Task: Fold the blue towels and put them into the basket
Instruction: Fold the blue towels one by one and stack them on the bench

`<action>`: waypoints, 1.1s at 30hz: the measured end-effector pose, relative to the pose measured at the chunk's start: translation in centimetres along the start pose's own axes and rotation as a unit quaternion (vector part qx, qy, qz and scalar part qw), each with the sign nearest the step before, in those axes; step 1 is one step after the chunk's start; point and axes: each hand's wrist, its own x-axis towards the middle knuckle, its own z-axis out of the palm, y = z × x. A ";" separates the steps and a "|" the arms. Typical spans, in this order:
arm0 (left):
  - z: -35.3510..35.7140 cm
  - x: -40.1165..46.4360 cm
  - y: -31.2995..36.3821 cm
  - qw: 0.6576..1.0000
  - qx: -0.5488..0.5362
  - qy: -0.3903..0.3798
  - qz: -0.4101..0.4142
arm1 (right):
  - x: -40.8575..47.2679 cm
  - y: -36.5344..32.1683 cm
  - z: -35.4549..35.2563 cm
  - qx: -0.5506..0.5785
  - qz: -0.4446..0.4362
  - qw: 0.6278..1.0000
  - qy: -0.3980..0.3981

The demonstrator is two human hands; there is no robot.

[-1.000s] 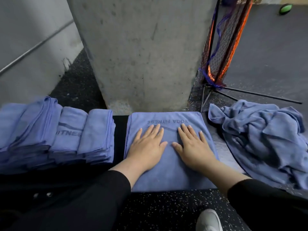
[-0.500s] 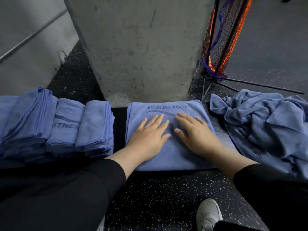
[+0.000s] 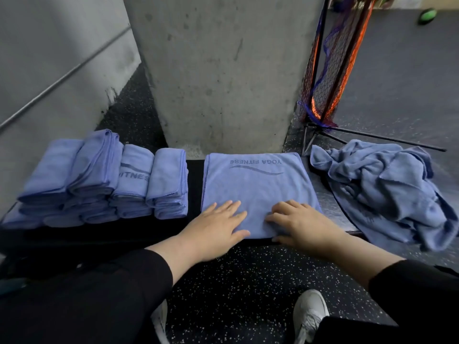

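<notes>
Setting: speckled rubber floor [image 3: 248, 281], concrete pillar [image 3: 218, 70], low black bench [image 3: 195, 175].

Item: half-folded blue towel [image 3: 255, 187], flat on bench, between folded towel stack [image 3: 104, 180] and unfolded heap [image 3: 387, 192].

Left hand [image 3: 213, 227]: fingers straight, pressing near edge.

Right hand [image 3: 298, 222]: fingers slightly bent over near edge, thumb at the hem; whether pinching, cannot tell.

Handling: lift both near corners evenly, fold square, smooth creases.

Basket: not identified.

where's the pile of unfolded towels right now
In the head view the crumpled pile lies on the right, beside the flat towel and below the net stand.
</notes>
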 end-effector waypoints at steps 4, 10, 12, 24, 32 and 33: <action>-0.8 -0.7 0.7 1.000 -0.006 0.008 -0.005 | 0.4 -1.0 -0.3 -0.003 0.039 0.998 0.045; -0.9 -0.1 0.3 0.994 -0.047 0.076 -0.063 | 0.7 -1.4 -1.0 0.033 0.129 0.985 0.112; -1.4 -0.2 -0.4 0.989 -0.050 0.099 -0.095 | 0.2 -0.5 -1.1 0.010 0.105 0.992 0.076; -5.3 -2.0 -2.5 0.982 -0.130 0.093 -0.102 | -3.6 3.9 -4.5 0.154 0.242 0.950 0.120; -8.0 -3.1 -3.7 0.978 -0.184 -0.013 -0.097 | -5.3 4.1 -8.3 0.285 0.227 0.931 -0.003; -8.0 -2.8 -3.7 0.977 -0.189 0.002 -0.103 | -5.1 4.2 -8.1 0.298 0.235 0.925 0.016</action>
